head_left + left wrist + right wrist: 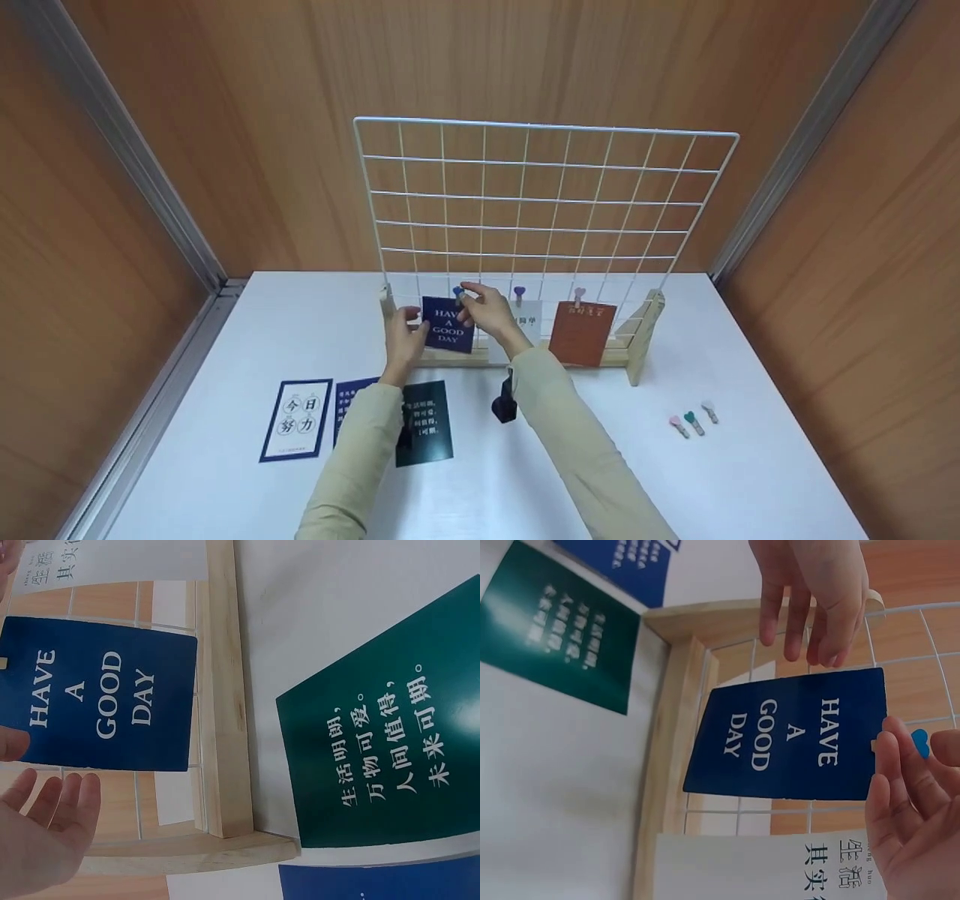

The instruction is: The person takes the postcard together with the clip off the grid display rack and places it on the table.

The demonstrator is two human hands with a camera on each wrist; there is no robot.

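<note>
A dark blue "HAVE A GOOD DAY" card [448, 337] hangs at the left of the white wire grid [547, 201], with a blue heart-topped clip [920, 743] at its upper edge. My left hand [405, 341] is beside the card's left edge; in the left wrist view its thumb overlaps the card and its other fingers are loosely extended. My right hand [489, 311] is around the clip, with a gap visible between the thumb [946, 748] and the blue heart. To the right hang a white card [531, 319] with a purple heart clip [519, 292] and a red-brown card [583, 334] with a pink clip [579, 295].
Wooden feet [643, 337] hold the grid upright on the white table [750, 472]. At front left lie a white card with blue border [298, 420], a blue card [346, 394] and a green card [427, 424]. Three heart clips [694, 423] lie at the right. Wooden walls surround the table.
</note>
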